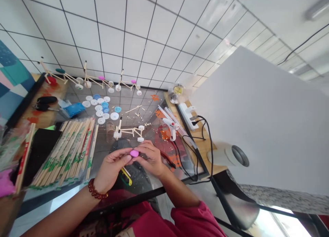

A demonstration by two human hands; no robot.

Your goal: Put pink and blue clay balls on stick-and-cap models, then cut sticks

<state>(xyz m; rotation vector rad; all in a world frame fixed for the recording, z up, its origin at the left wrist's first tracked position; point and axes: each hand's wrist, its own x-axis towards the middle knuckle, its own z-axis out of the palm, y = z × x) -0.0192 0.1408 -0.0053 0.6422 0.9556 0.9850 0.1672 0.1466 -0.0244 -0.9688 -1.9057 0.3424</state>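
Observation:
Both of my hands meet above a glass tabletop (pixel 108 151), pinching a small pink disc (pixel 134 153) between their fingertips. My left hand (pixel 113 168) wears a red bead bracelet (pixel 97 189). My right hand (pixel 151 158) presses the disc from the other side. Just beyond my fingers lies a stick frame with white bottle-cap wheels (pixel 128 131). A white hot glue gun (pixel 171 126) lies to the right of my right hand. Several similar stick models (pixel 123 82) stand farther back, some with pink or green parts.
Wrapped bundles of wooden chopsticks (pixel 66 151) lie to the left of my hands. Loose white and blue bottle caps (pixel 99 108) sit farther back. Black cables (pixel 197 151) run from a white power strip (pixel 187 115). A large white board (pixel 257 117) blocks the right side.

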